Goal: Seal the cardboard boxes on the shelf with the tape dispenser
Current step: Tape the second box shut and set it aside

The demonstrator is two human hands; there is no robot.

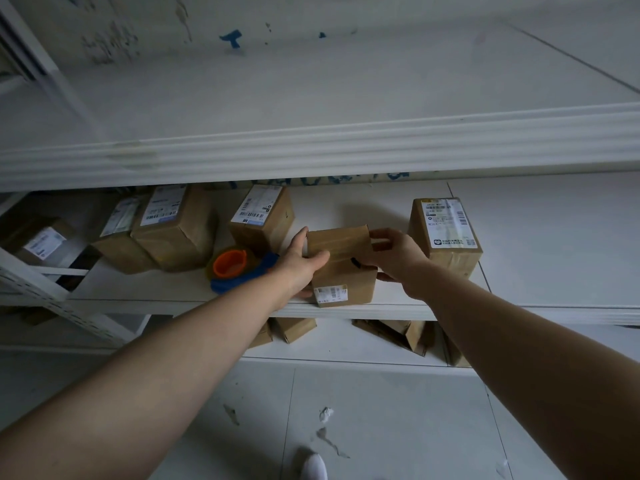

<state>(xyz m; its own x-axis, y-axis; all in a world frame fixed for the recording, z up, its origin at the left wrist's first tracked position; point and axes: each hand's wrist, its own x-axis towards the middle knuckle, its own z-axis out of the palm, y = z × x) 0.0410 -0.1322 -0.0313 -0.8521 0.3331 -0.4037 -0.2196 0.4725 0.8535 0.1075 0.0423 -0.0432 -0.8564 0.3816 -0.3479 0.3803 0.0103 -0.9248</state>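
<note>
Just left of the small cardboard box (341, 271) lies the tape dispenser (239, 270), blue plastic round an orange core, in neither hand. Our left hand (303, 263) clasps the box's left side, thumb over its top; our right hand (394, 259) pinches its right edge. We judge we're positioning this matte brown, square-edged box; next, taping needs one hand freed for the dispenser.

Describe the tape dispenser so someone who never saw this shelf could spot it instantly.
On the white metal shelf carrying brown cardboard boxes, look just left of the small box held by the left hand and right hand. The blue plastic tape dispenser lies there; its bright orange round hub is the only vivid colour among them.
</note>
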